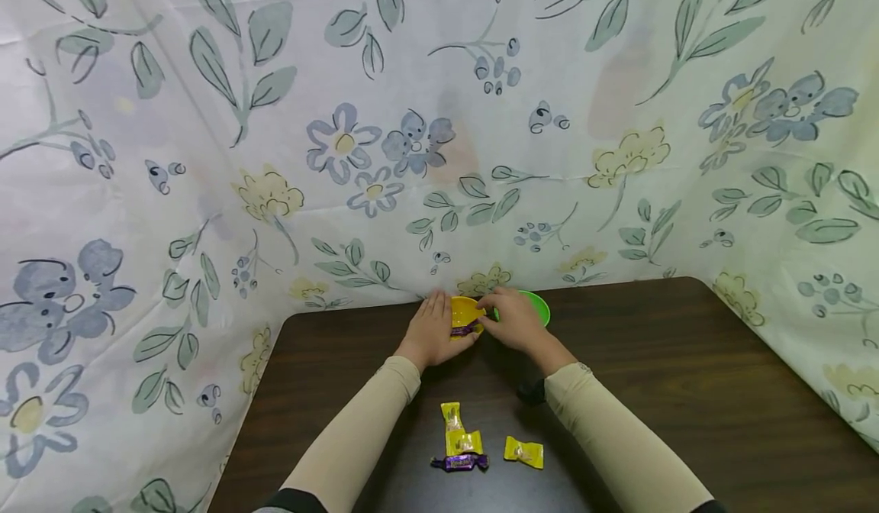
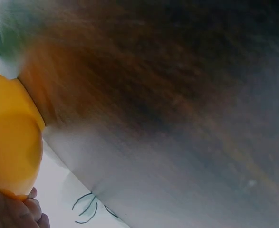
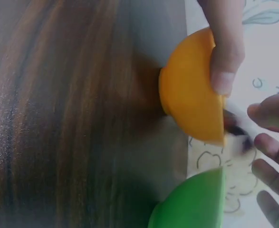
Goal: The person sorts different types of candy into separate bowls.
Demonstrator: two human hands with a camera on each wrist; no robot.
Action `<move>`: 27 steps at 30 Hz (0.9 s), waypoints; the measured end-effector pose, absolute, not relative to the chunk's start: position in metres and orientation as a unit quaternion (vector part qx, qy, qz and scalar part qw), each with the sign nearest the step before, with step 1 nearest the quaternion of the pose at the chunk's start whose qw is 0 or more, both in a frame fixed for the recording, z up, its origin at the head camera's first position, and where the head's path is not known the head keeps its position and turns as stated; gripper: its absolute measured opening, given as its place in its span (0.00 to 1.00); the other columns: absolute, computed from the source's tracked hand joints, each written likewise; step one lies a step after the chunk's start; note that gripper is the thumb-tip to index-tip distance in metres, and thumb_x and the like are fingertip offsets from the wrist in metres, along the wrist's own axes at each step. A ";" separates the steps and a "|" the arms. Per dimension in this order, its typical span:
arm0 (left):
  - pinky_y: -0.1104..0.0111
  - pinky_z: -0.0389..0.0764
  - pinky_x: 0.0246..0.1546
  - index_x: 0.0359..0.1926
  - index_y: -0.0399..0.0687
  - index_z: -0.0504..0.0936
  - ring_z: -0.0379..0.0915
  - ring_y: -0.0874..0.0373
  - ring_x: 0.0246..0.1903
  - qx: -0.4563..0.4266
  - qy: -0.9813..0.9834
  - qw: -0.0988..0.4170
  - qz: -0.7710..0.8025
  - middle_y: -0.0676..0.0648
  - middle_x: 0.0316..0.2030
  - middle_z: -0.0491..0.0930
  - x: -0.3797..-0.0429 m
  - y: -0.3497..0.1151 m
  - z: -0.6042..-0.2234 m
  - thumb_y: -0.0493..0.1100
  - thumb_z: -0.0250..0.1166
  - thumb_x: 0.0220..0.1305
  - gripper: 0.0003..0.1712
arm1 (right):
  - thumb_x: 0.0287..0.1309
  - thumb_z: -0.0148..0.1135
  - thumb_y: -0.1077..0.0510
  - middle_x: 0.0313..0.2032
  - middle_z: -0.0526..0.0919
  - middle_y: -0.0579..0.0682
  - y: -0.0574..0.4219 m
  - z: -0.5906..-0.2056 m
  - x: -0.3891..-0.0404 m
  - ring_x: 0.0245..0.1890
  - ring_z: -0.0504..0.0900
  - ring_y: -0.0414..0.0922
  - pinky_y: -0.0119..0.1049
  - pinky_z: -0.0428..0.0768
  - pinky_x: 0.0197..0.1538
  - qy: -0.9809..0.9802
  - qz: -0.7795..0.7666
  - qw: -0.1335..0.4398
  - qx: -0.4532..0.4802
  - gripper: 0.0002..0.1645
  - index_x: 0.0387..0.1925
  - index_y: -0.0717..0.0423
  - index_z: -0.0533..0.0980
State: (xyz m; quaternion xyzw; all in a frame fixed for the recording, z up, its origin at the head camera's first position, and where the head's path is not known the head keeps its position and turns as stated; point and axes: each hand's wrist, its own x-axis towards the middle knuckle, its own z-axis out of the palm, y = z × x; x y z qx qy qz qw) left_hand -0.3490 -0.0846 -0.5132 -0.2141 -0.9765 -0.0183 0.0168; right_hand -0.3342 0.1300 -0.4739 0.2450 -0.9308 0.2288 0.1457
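At the table's far edge, my left hand [image 1: 429, 331] holds the side of an orange-yellow bowl [image 1: 465, 310], with its thumb [image 3: 222, 78] on the outer wall. A purple-wrapped candy [image 1: 463, 330] shows inside that bowl. My right hand [image 1: 516, 321] is over the bowl's right rim, in front of a green bowl [image 1: 540, 308]. In the right wrist view, the right thumb and fingers [image 3: 272, 147] are spread apart. A blurred dark wrapper [image 3: 238, 130] sticks out at the bowl's mouth, close to those fingertips; whether they touch is unclear.
Nearer on the dark wooden table [image 1: 652, 360] lie yellow-wrapped candies [image 1: 465, 443], one more yellow candy [image 1: 524, 452] to the right, and a purple candy [image 1: 460, 462]. A floral cloth [image 1: 412, 230] hangs behind the table and along its sides.
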 end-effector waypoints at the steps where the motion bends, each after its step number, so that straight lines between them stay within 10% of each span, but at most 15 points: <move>1: 0.53 0.50 0.85 0.83 0.32 0.51 0.44 0.42 0.85 -0.215 -0.976 0.019 -0.019 0.34 0.84 0.51 -0.349 -0.084 -0.513 0.82 0.39 0.71 0.64 | 0.61 0.76 0.56 0.38 0.85 0.52 0.130 -0.473 -0.334 0.38 0.79 0.48 0.47 0.81 0.45 -0.930 0.236 0.138 0.246 0.12 0.45 0.55 0.89; 27: 0.54 0.50 0.85 0.83 0.33 0.52 0.46 0.43 0.85 -0.208 -0.977 0.024 -0.040 0.35 0.84 0.52 -0.345 -0.084 -0.510 0.81 0.41 0.70 0.64 | 0.64 0.75 0.55 0.42 0.84 0.46 0.164 -0.473 -0.284 0.42 0.79 0.44 0.44 0.82 0.48 -0.912 0.264 0.099 0.299 0.11 0.47 0.53 0.88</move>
